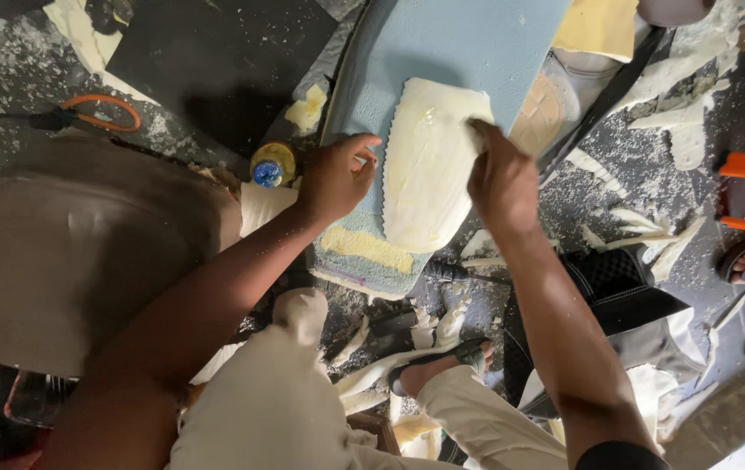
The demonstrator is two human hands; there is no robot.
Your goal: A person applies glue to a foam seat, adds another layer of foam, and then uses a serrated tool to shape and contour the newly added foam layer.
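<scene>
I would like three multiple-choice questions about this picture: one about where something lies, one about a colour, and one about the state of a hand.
1. Where does the cream foam piece lie?
A. On the blue-grey cushion
B. On the orange stool
C. Inside the tan seat shell

2. What colour is the cap of the small yellow bottle?
A. Red
B. Blue
C. White

3. What is the right hand doing?
A. Hanging free in the air
B. Holding scissors
C. Pressing on the upper right edge of the foam piece

Answers:
1. A: the foam piece rests flat on the blue-grey cushion, which shows around it.
2. B: the cap facing the camera is plainly blue.
3. C: its fingers meet the foam at that edge, while the left hand is at the zigzag left edge.
</scene>
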